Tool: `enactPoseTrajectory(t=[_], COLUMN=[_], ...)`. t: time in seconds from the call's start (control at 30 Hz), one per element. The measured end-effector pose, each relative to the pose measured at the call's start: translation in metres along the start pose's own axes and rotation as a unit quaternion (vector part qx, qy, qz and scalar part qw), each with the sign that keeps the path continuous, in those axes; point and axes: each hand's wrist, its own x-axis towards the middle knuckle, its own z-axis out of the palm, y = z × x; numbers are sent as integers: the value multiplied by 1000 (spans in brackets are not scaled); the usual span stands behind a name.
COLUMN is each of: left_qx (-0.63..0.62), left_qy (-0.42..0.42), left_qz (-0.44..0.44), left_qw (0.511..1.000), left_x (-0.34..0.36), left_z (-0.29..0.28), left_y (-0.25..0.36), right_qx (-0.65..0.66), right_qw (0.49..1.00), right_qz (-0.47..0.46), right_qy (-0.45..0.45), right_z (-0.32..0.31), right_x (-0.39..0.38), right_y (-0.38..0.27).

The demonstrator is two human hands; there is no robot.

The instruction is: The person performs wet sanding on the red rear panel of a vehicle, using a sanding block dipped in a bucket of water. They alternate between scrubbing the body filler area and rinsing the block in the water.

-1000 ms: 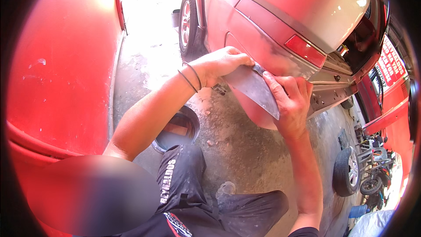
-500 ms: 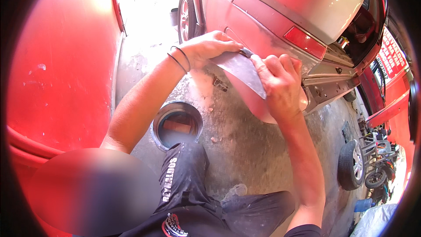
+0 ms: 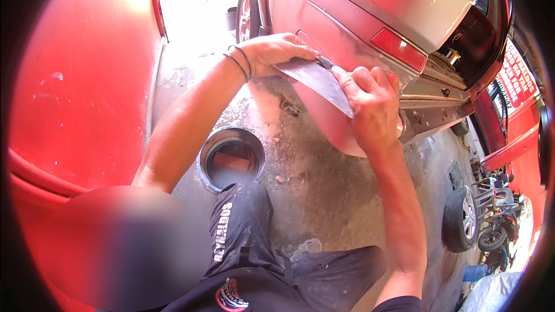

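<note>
A thin grey sheet, which looks like sandpaper (image 3: 319, 85), is stretched and bent between my two hands in front of the car's rear bumper (image 3: 326, 124). My left hand (image 3: 280, 55), with dark bands on the wrist, is closed on the sheet's left end. At the other end my right hand (image 3: 373, 104) pinches the sheet between thumb and curled fingers. A darker strip shows along its upper edge, between the hands. Both hands are held in the air, and whether the sheet touches the bumper behind it I cannot tell.
Below my left forearm stands a round bucket (image 3: 202, 162) of cloudy water with a reddish-brown block (image 3: 231, 162) in it. A red panel (image 3: 87, 92) fills the left side. A loose wheel (image 3: 461, 219) and a motorcycle (image 3: 494, 234) are at the right. The car's red tail light (image 3: 399, 49) lies beyond my right hand.
My right hand has shifted very slightly, and the sheet is a little more tilted between my hands. Both hands keep their hold on it. The view has moved slightly.
</note>
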Motion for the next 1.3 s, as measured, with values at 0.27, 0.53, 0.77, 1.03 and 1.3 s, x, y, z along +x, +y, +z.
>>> enactPoseTrajectory(t=[0.27, 0.53, 0.77, 1.03, 1.3], left_qx=[-35, 58, 35, 52, 14], left_qy=[48, 22, 18, 68, 113], left_qz=[1, 9, 8, 60, 47], left_qw=[998, 998, 999, 995, 992], left_x=[3, -18, 9, -8, -8], left_z=[11, 57, 16, 78, 61], left_y=[0, -6, 7, -19, -21], right_qx=[6, -1, 12, 75, 82], right_qw=[999, 1000, 1000, 996, 995], right_qz=[-19, 4, 22, 41, 24], right_qy=[49, 25, 13, -26, -42], right_z=[5, -28, -9, -42, -40], right_x=[1, -35, -11, -37, -34], right_y=[7, 4, 7, 31, 30])
